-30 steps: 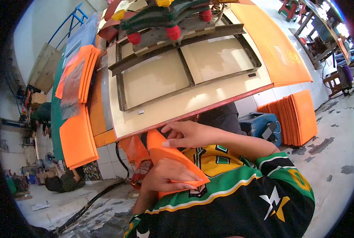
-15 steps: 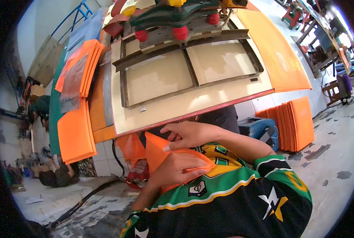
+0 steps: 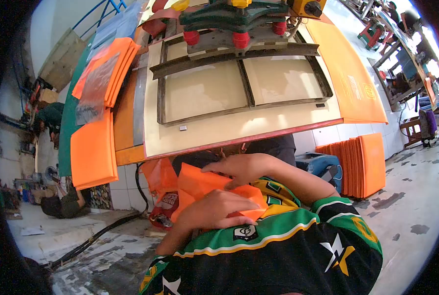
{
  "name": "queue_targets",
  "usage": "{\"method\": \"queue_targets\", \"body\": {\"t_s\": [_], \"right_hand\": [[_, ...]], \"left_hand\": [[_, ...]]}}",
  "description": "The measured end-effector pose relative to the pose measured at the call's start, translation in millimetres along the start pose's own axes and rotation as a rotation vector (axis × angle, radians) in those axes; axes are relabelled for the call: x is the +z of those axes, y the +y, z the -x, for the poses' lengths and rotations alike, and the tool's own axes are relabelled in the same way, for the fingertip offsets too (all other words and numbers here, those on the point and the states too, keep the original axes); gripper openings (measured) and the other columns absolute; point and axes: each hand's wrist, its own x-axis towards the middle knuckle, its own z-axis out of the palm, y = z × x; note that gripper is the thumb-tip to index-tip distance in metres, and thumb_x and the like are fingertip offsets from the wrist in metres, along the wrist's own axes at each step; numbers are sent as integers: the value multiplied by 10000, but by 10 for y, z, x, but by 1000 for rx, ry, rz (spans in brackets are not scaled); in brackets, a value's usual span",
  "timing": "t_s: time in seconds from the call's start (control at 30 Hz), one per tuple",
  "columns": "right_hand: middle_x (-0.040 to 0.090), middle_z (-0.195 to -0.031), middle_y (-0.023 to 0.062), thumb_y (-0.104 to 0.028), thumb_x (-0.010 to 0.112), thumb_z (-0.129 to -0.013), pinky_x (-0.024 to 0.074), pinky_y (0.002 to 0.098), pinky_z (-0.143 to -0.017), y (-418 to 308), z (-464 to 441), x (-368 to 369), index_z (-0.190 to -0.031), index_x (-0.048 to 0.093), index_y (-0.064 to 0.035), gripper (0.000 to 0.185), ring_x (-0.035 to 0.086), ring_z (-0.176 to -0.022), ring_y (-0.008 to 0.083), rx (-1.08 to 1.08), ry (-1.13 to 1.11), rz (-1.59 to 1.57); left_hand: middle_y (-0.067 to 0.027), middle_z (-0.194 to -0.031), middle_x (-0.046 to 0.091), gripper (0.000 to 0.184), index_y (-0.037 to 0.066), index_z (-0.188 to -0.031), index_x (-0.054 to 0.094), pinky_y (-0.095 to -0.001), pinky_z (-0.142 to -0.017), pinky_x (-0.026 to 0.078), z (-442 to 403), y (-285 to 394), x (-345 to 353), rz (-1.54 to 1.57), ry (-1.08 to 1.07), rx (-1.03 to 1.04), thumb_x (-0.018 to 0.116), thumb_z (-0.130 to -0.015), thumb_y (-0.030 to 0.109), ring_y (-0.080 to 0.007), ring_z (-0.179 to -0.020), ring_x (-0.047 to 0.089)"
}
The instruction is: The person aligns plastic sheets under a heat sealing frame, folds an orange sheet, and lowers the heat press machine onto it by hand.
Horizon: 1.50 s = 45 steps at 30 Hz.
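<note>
A thin, folded orange sheet (image 3: pixel 195 184) lies in my lap against my jersey; whether it is plastic or fabric I cannot tell. My left hand (image 3: pixel 217 209) is closed over its near side, fingers pressed onto the material. At the far upper edge, my right hand (image 3: pixel 246 169) grips it with the thumb on the near side and the fingers stretched leftward. Part of the sheet is hidden under both hands. Just left of it hang a crumpled orange piece (image 3: pixel 160 177) and a red printed bag (image 3: pixel 168 206).
Ahead stands a press with a dark metal frame (image 3: pixel 251 93) on a cream board (image 3: pixel 199 142). Orange stacks (image 3: pixel 94 157) lie at the table's left; another orange stack (image 3: pixel 369 167) stands on the floor at right, beside a blue machine (image 3: pixel 322 164). A black cable (image 3: pixel 106 231) crosses the floor.
The sheet's raised corner has folded down and spread wider between my hands. My right hand has shifted slightly right, its thumb lower on the sheet. The whole view has tilted a little.
</note>
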Motion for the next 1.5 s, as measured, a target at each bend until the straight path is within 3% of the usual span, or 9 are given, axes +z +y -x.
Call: {"method": "queue_targets", "body": {"t_s": [0.07,0.3,0.4,0.5,0.57,0.77,0.97,1.3,1.5], "right_hand": [[584,-1454,214,-240,785,-883,515,487,-1021,132,24,70,-1592,344,-96,848,641,-1193,420,15,-76,98],[660,-1311,249,-266,799,-863,520,505,-992,347,106,292,-1552,372,-72,834,634,-1217,433,-10,51,112],[524,-1504,237,-281,763,-908,453,504,-1101,54,176,185,-1597,326,-83,840,579,-1276,440,161,-2,6],[582,-1401,263,-289,765,-889,514,508,-1028,-170,272,116,-1574,365,-98,816,615,-1227,438,222,11,169],[641,-1260,251,-278,770,-859,587,496,-863,-274,341,120,-1547,403,-114,797,672,-1142,409,155,27,401],[701,-1068,192,-143,676,-872,593,446,-594,-103,355,380,-1369,549,-62,518,748,-909,351,241,324,648],[721,-873,141,-106,641,-870,569,430,-506,144,139,415,-1110,641,-86,241,729,-647,324,392,392,674],[738,-881,172,-148,623,-870,590,511,-699,81,157,243,-946,688,-114,106,737,-837,384,201,387,469],[744,-986,123,-118,652,-774,582,480,-803,114,403,78,-1010,721,-93,246,716,-947,355,-141,526,415]], "left_hand": [[-105,-1197,753,439,74,-1273,714,-420,-951,570,46,33,-72,89,13,-7,733,-946,366,-296,-1087,724],[-138,-1241,733,368,59,-1301,695,-421,-958,566,116,-94,-45,179,-33,-32,693,-945,152,-340,-1095,718],[-179,-1051,748,372,92,-1286,703,-433,-826,583,78,-76,-23,161,60,34,702,-915,102,-366,-926,733],[-206,-966,739,373,93,-1279,709,-441,-774,579,43,-4,-47,166,56,-67,699,-907,86,-380,-853,729],[-213,-910,728,368,77,-1266,712,-449,-735,570,43,-9,-19,119,105,-96,700,-898,80,-382,-812,724],[-202,-861,717,362,62,-1254,710,-451,-704,561,72,-18,-34,25,171,-111,711,-895,105,-374,-774,716],[-188,-841,710,369,111,-1270,709,-445,-697,554,4,40,-43,33,142,-89,710,-902,129,-353,-762,712],[-142,-980,757,276,108,-1200,743,-413,-770,575,110,80,-218,87,258,-53,711,-966,250,-316,-868,735],[-103,-1039,773,210,80,-1115,760,-354,-805,582,277,-25,-453,-56,644,-70,696,-983,230,-256,-913,746]]}}
